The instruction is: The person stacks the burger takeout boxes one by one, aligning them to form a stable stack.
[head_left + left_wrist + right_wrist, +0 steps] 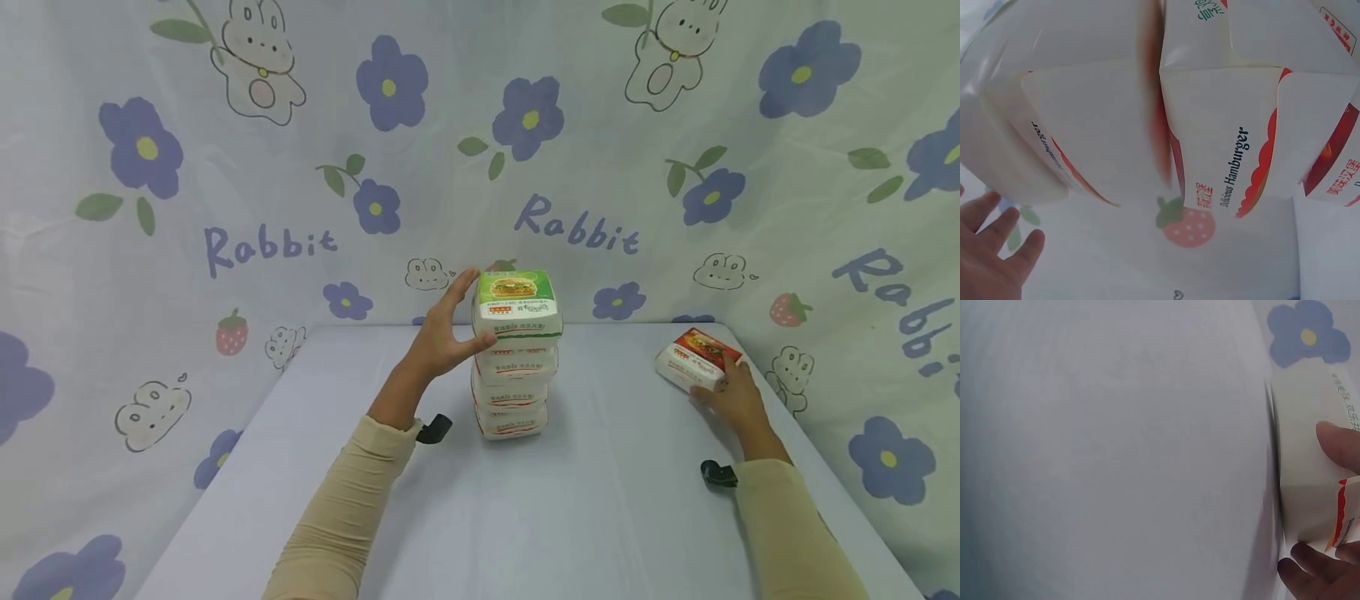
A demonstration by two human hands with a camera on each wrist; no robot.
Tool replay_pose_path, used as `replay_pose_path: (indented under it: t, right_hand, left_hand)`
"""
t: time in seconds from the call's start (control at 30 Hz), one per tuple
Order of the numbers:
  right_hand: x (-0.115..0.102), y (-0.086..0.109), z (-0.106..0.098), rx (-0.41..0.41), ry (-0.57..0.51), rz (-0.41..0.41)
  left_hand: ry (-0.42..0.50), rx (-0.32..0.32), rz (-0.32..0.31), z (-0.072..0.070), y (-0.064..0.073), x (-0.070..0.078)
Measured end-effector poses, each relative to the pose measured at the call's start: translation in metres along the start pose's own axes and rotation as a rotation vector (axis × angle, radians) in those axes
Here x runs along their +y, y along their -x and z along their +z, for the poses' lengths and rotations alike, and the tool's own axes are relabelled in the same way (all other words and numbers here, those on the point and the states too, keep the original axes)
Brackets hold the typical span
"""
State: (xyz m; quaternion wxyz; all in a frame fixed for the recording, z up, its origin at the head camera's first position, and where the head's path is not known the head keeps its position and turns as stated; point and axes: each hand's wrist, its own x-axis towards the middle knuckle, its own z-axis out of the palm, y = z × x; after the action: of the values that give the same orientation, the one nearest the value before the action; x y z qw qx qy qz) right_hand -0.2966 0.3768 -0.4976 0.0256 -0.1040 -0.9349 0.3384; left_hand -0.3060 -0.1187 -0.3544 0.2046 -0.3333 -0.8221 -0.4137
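Observation:
A stack of several white hamburger boxes [513, 392] stands at the table's middle, topped by a green-lidded box [517, 304]. My left hand [459, 321] is beside that top box with fingers spread, the thumb touching its left side. In the left wrist view the box sides [1222, 125] fill the frame, and my straight fingers [997, 250] sit apart at the lower left. At the right, a red-lidded hamburger box [693, 357] lies tilted on the table, and my right hand [718, 390] holds its near end. The right wrist view shows my fingers [1338, 440] on that box [1310, 456].
The table [600, 500] wears a pale lavender cloth. A curtain printed with rabbits and flowers [570, 225] closes it in at the back and on both sides. Black camera mounts [433, 429] sit at both wrists.

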Motion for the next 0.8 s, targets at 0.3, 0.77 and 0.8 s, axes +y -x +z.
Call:
replay_pose_path:
  t: [0.3,0.77,0.8]
  right_hand:
    - [0.001,0.002,0.002,-0.034,-0.009,-0.007]
    - [-0.025,0.011,-0.011,-0.099,0.004,-0.063]
    - [-0.027,0.011,-0.013,-0.108,0.006,-0.070]
  left_hand:
    - [-0.010,0.005,0.019,0.003,0.000,-0.001]
    - [0.000,0.024,0.041,0.003,-0.004,0.000]
    - [0.003,0.023,0.042,0.003,-0.004,0.001]
